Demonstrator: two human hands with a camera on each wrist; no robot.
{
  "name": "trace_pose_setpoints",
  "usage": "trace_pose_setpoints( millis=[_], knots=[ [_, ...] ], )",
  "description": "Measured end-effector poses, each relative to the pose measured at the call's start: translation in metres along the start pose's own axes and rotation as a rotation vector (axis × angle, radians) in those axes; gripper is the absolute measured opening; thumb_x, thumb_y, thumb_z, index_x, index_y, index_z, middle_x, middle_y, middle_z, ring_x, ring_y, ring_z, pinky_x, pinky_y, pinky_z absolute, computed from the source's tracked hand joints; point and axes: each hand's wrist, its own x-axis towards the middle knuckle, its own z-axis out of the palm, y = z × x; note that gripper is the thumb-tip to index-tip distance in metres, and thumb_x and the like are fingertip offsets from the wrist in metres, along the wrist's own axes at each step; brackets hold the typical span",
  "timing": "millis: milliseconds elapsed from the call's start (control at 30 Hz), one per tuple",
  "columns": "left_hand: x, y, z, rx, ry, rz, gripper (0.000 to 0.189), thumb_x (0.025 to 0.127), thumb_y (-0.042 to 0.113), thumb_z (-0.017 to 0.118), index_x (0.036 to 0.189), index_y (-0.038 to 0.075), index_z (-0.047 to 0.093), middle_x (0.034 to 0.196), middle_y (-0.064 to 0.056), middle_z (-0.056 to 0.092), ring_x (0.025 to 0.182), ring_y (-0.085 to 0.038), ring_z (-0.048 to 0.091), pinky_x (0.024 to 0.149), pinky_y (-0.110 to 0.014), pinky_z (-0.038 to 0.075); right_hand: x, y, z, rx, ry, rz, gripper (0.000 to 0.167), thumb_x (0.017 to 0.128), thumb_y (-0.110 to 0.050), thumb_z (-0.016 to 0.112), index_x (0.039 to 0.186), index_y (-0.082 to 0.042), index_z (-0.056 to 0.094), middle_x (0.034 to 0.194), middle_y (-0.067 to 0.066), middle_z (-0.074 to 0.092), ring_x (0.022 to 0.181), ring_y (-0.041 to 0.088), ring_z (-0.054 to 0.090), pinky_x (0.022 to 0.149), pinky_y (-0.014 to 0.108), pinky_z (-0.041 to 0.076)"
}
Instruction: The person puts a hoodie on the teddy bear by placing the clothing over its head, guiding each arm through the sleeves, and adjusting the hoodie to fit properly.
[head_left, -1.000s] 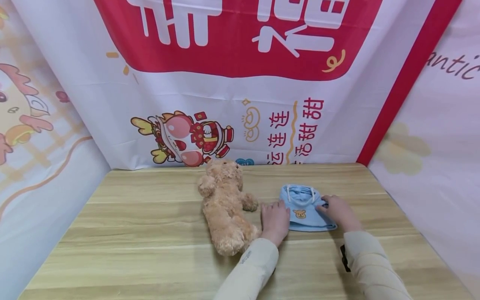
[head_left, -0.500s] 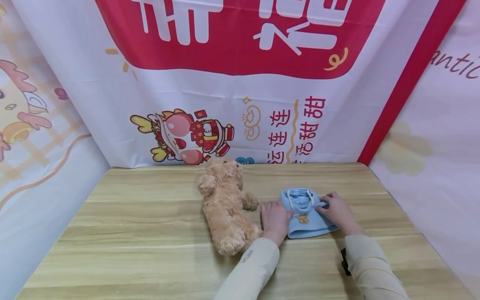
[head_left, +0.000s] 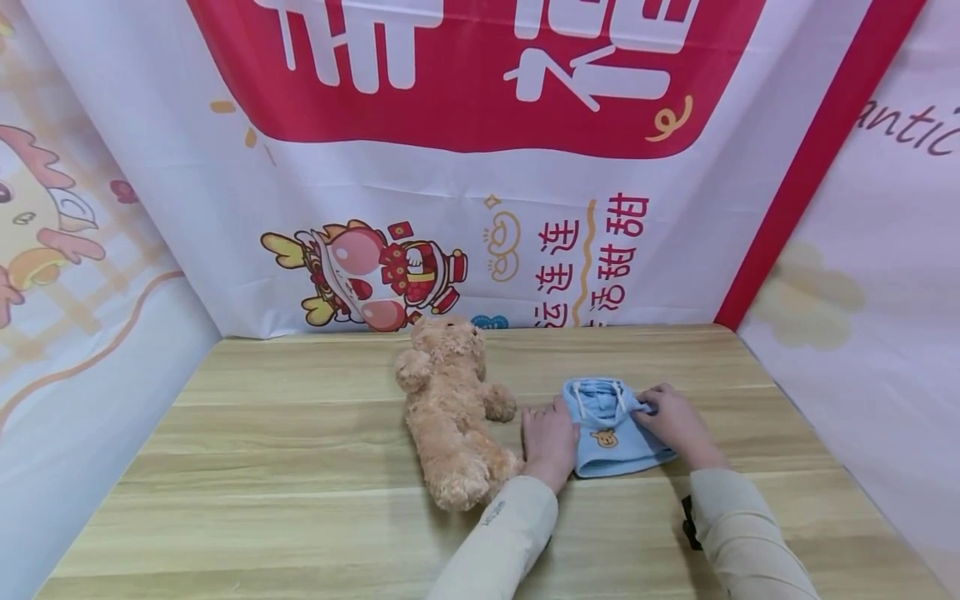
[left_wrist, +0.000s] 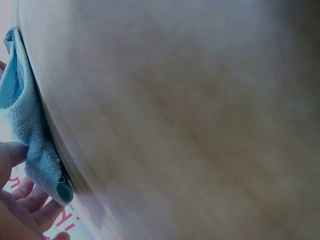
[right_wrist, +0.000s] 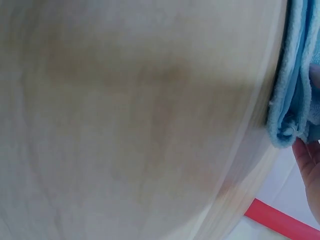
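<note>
A small light-blue doll hoodie [head_left: 618, 457] with white drawstrings and a bear's-face patch lies on the table, its neck opening towards the back. My left hand [head_left: 550, 439] holds its left side; in the left wrist view the thumb and fingers lie on either side of the fuzzy blue cloth [left_wrist: 36, 127]. At the other side, my right hand [head_left: 675, 423] pinches the right sleeve area between thumb and fingers. The right wrist view shows the folded hem [right_wrist: 286, 107] with that hand [right_wrist: 311, 172] behind it. A tan plush bear [head_left: 448, 400] lies left of my left hand.
Beneath everything is a wood-grain table [head_left: 285, 467]. A white and red printed cloth [head_left: 465, 183] hangs at its back edge, and pale printed cloths [head_left: 862, 275] stand along both sides. The bear's leg lies close to my left wrist.
The hoodie has shifted slightly towards me and its front lies flatter. My right hand has moved a little along its right side. The bear has stayed put.
</note>
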Motion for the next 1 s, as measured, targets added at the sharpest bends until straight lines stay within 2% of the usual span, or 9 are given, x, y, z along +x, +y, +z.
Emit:
trace_pose_setpoints(
  millis=[167, 367, 600, 700, 800, 1000],
  knots=[
    [0.0, 0.0, -0.002, -0.055, 0.0, -0.006, 0.037, 0.091, 0.04, 0.062, 0.111, 0.01, 0.056, 0.094, -0.004, 0.072, 0.083, -0.022, 0.067, 0.083, -0.035, 0.045, -0.001, -0.002, -0.002, 0.025, 0.005, -0.004, 0.03, 0.087, -0.013, 0.065, 0.112, 0.003, 0.065, 0.112, 0.025, 0.065, 0.105, 0.041, 0.06, 0.09, 0.054, 0.048],
    [0.0, -0.001, -0.007, -0.172, -0.025, -0.046, 0.04, 0.09, 0.042, 0.061, 0.112, 0.008, 0.054, 0.095, -0.008, 0.07, 0.082, -0.025, 0.068, 0.079, -0.037, 0.049, 0.001, -0.002, -0.002, 0.088, -0.007, 0.036, 0.029, 0.09, -0.013, 0.062, 0.116, 0.001, 0.063, 0.116, 0.023, 0.065, 0.109, 0.04, 0.059, 0.092, 0.054, 0.048],
    [0.002, -0.004, -0.008, -0.292, 0.06, -0.028, 0.027, 0.089, 0.033, 0.065, 0.1, 0.011, 0.054, 0.087, -0.007, 0.068, 0.072, -0.025, 0.066, 0.059, -0.035, 0.049, 0.0, -0.005, -0.009, 0.15, -0.039, 0.098, 0.028, 0.093, -0.017, 0.06, 0.118, -0.004, 0.057, 0.118, 0.025, 0.061, 0.105, 0.036, 0.059, 0.086, 0.051, 0.05],
    [0.002, -0.004, -0.011, -0.285, 0.093, -0.011, 0.023, 0.09, 0.032, 0.064, 0.099, 0.012, 0.055, 0.085, -0.006, 0.067, 0.071, -0.025, 0.066, 0.058, -0.035, 0.049, -0.001, -0.009, -0.014, 0.156, -0.037, 0.1, 0.025, 0.094, -0.019, 0.059, 0.116, -0.007, 0.055, 0.119, 0.025, 0.06, 0.106, 0.036, 0.058, 0.085, 0.051, 0.05],
    [0.004, -0.003, -0.015, -0.252, 0.112, -0.003, 0.023, 0.091, 0.032, 0.063, 0.098, 0.012, 0.056, 0.083, -0.005, 0.066, 0.069, -0.025, 0.065, 0.056, -0.035, 0.048, -0.003, -0.013, -0.019, 0.16, -0.03, 0.084, 0.026, 0.095, -0.021, 0.058, 0.117, -0.007, 0.058, 0.121, 0.022, 0.06, 0.109, 0.036, 0.057, 0.09, 0.054, 0.048],
    [0.009, 0.0, -0.027, -0.248, 0.09, -0.018, 0.021, 0.094, 0.033, 0.058, 0.101, 0.013, 0.055, 0.086, -0.005, 0.065, 0.071, -0.023, 0.065, 0.055, -0.033, 0.048, -0.004, -0.016, -0.026, 0.142, 0.032, 0.044, 0.028, 0.096, -0.023, 0.056, 0.119, -0.008, 0.063, 0.124, 0.019, 0.062, 0.117, 0.039, 0.055, 0.097, 0.057, 0.044]
  ],
)
